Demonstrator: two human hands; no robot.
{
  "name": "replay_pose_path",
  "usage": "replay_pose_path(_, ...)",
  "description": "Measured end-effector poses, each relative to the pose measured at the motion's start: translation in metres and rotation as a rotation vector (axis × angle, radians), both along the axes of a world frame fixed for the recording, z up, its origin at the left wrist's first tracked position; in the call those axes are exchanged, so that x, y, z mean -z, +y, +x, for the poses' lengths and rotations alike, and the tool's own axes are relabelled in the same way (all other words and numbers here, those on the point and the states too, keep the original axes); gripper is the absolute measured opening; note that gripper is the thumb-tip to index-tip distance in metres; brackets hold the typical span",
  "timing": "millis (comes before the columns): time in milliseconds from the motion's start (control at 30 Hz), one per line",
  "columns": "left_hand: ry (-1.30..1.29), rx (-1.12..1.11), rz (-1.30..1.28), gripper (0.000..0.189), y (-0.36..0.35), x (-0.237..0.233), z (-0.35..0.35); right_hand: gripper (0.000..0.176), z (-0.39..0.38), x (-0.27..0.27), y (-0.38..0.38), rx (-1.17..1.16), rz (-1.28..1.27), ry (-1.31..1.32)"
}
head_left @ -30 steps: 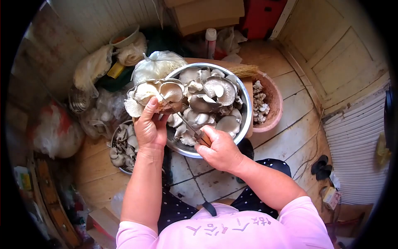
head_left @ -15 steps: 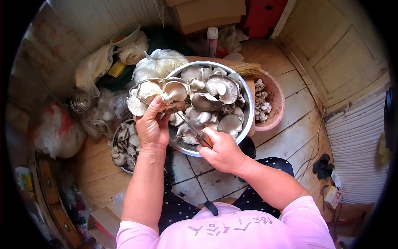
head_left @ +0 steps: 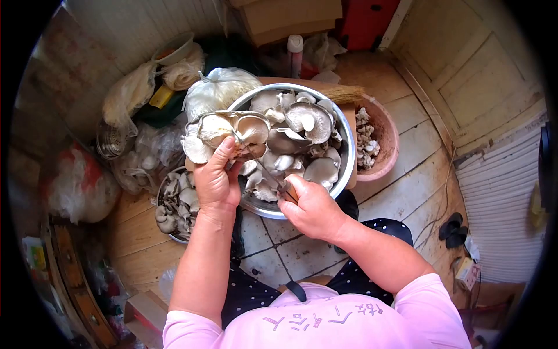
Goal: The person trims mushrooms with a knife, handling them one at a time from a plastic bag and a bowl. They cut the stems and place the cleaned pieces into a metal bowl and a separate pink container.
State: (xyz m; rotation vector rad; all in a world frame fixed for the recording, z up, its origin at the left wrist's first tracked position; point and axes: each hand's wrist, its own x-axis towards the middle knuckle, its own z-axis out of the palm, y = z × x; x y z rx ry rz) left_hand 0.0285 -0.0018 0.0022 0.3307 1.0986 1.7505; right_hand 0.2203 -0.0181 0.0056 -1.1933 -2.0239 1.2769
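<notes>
My left hand (head_left: 216, 177) is closed around the base of a cluster of oyster mushrooms (head_left: 214, 129), its pale gills turned up toward me. In my right hand (head_left: 314, 208) is a knife (head_left: 269, 176), gripped by its wooden handle. The blade runs up and left to the cluster's base near my left thumb; its tip is hard to make out among the stems. Below and beyond both hands, a wide metal basin (head_left: 350, 157) holds many loose grey oyster mushrooms (head_left: 311, 122).
A pink basin (head_left: 390, 152) with small trimmed pieces stands at the right. Left of the metal basin sits a smaller bowl of mushrooms (head_left: 174, 210). A stuffed white plastic bag (head_left: 216, 92), a spray can (head_left: 295, 55) and a straw brush (head_left: 344, 95) lie behind.
The mushroom cluster and my left hand have shifted slightly right. The knife stays at the cluster's base, its blade now a little steeper. Both hands keep their hold.
</notes>
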Motion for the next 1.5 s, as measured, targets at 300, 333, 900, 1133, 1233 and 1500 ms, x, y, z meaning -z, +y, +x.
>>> replay_pose_path(300,0.042,0.019,-0.094,0.029,0.003,0.006,-0.001,0.022,0.0,0.005,0.004,0.013,0.035,-0.041)
replay_pose_path(333,-0.004,0.019,-0.094,0.029,0.005,0.01,-0.008,0.022,0.0,0.003,0.004,-0.001,0.023,-0.051)
replay_pose_path(900,-0.085,-0.028,-0.125,0.032,0.012,0.008,-0.013,0.021,0.007,0.01,0.002,0.049,-0.212,0.107)
replay_pose_path(1133,-0.123,-0.034,-0.174,0.034,0.009,0.006,-0.011,0.022,0.008,0.01,0.001,0.09,-0.206,0.127)
replay_pose_path(1233,-0.118,-0.01,-0.164,0.034,0.009,0.01,-0.01,0.023,0.007,0.008,-0.004,0.064,-0.187,0.122)
replay_pose_path(1500,-0.119,0.1,-0.122,0.044,0.007,0.013,-0.002,0.023,0.003,0.008,-0.006,0.06,-0.19,0.101)
